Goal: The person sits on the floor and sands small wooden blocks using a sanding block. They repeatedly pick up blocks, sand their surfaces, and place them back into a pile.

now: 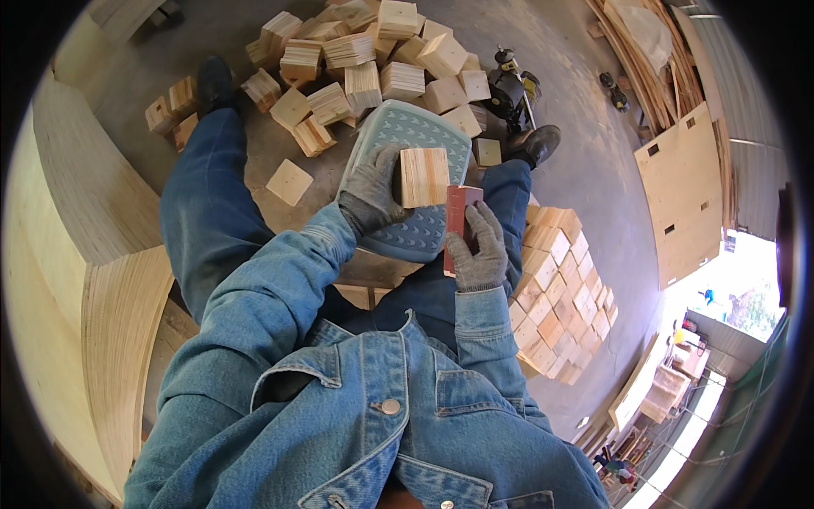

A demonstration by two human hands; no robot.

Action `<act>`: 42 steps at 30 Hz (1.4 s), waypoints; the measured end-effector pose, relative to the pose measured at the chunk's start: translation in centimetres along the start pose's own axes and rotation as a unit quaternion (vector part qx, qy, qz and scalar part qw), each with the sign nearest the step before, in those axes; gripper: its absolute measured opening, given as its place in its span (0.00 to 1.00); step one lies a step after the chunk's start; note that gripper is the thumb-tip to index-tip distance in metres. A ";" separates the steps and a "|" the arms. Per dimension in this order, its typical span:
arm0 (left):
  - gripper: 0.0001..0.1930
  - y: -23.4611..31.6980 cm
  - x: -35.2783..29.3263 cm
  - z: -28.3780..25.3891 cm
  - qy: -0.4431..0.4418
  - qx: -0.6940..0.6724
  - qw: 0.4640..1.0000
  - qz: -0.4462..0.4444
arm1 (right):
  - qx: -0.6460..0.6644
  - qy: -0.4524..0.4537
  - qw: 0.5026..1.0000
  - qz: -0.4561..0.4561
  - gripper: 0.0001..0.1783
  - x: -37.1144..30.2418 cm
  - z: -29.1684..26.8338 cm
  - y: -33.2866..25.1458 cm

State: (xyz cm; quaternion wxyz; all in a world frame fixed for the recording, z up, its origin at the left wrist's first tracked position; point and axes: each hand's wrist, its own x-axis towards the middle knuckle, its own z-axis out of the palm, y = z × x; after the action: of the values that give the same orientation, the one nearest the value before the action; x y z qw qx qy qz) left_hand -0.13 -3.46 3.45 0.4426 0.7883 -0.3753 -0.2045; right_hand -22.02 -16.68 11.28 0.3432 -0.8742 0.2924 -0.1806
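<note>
A pale, square-faced wooden block (425,179) with striped grain is held above the blue-green plastic stool (420,125). My left hand (371,192), in a grey glove, is closed around its left side. My right hand (480,249), gloved alike, grips a flat reddish-brown block (462,208) that looks like a sanding block. Its far end is right beside the wooden block's right side; whether they touch I cannot tell. The stool stands between my spread legs, its top textured with small raised marks.
Loose wooden blocks (348,53) lie heaped beyond the stool. A neat stack of blocks (560,297) stands by my right leg. Near my right shoe is a black-and-yellow tool (514,89). Large plywood sheets (114,187) rise at the left; a slotted panel (682,199) leans at the right.
</note>
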 end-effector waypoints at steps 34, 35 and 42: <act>0.51 0.3 -0.3 0.2 0.076 -0.016 0.992 0.094 | -0.235 -0.002 0.961 -0.143 0.29 4.1 2.0 -4.8; 0.53 0.1 -0.3 0.1 0.063 -0.026 0.995 0.079 | -0.242 0.001 0.959 -0.148 0.28 5.6 2.6 -5.1; 0.57 0.2 0.0 0.4 0.023 -0.019 0.999 0.011 | -0.285 -0.068 0.953 -0.073 0.28 15.2 5.7 -6.6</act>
State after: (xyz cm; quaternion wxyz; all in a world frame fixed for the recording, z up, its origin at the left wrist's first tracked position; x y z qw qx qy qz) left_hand -0.47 -3.72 3.43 0.4685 0.7799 -0.3697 -0.1887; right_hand -4.92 -19.54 13.68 0.0851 -0.9647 0.2432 -0.0541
